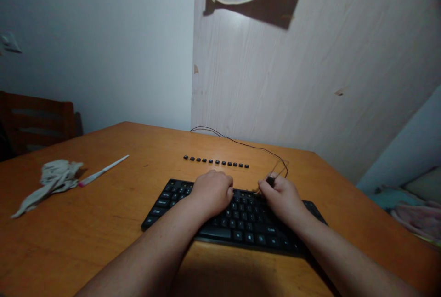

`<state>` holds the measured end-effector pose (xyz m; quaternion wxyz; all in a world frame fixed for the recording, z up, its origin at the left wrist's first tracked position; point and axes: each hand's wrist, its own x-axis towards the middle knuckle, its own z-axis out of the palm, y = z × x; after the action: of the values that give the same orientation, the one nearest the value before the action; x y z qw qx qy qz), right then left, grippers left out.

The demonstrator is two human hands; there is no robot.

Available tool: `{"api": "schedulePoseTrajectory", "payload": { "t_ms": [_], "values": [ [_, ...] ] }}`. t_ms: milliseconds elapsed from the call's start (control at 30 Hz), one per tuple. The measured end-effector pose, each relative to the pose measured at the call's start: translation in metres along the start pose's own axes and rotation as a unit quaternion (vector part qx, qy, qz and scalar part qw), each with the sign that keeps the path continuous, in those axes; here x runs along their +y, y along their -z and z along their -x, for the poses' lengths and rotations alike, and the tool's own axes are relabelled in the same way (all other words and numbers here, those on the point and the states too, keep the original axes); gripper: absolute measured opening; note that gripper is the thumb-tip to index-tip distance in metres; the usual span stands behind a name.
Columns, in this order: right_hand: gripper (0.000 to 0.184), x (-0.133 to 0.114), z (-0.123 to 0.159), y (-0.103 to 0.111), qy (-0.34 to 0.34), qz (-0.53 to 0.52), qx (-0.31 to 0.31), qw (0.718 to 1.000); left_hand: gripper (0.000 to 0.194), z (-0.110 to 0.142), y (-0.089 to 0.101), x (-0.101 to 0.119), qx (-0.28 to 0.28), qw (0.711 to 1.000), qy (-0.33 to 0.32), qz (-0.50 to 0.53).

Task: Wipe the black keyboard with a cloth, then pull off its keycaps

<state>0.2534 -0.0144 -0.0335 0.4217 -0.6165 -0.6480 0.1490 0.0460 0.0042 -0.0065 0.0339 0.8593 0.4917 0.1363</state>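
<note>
A black keyboard (220,231) lies on the wooden table in front of me. My left hand (212,193) rests over its back edge, fingers curled down onto the keyboard; their tips are hidden. In my right hand (284,198), pinched between thumb and fingers, is a wire keycap puller (271,180) with a dark handle. Its thin wire end points down at the keyboard's top row, where several key places show without caps. Behind the keyboard, several small black keycaps (217,162) stand in a straight row.
A white brush (105,169) with a pink end and a crumpled pale cloth (60,175) lie at the left of the table (113,242). The black cable (241,142) runs along the back. A wooden chair (37,120) stands at the far left; walls rise behind.
</note>
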Motion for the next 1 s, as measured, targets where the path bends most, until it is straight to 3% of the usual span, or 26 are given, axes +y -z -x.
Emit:
{"api": "schedulePoseTrajectory", "payload": {
  "t_ms": [167, 400, 567, 667, 767, 833, 1000],
  "values": [
    [0.023, 0.004, -0.003, 0.001, -0.037, -0.059, 0.003, 0.998, 0.025, 0.0, 0.002, 0.001, -0.006, 1.0, 0.008, 0.0],
    [0.029, -0.014, -0.004, 0.016, -0.126, -0.201, 0.041, 0.971, 0.024, 0.0, 0.002, 0.001, -0.01, 1.0, 0.007, 0.004],
    [0.034, -0.023, 0.002, 0.012, -0.119, -0.242, 0.025, 0.963, 0.023, -0.002, -0.002, 0.002, 0.035, 0.994, 0.009, 0.105],
    [0.036, -0.028, 0.006, 0.01, -0.114, -0.247, 0.013, 0.962, 0.027, -0.005, -0.007, 0.008, 0.029, 0.965, -0.012, 0.259],
    [0.037, -0.032, 0.01, 0.008, -0.11, -0.268, 0.001, 0.957, 0.029, -0.007, -0.014, 0.016, 0.0, 0.911, 0.001, 0.412],
    [0.038, -0.035, 0.013, 0.006, -0.104, -0.282, -0.01, 0.954, 0.026, -0.007, -0.016, 0.02, -0.006, 0.884, 0.004, 0.467],
    [0.037, -0.04, 0.016, 0.004, -0.092, -0.3, -0.032, 0.949, 0.02, -0.007, -0.014, 0.023, 0.005, 0.852, 0.021, 0.523]
  ]
}}
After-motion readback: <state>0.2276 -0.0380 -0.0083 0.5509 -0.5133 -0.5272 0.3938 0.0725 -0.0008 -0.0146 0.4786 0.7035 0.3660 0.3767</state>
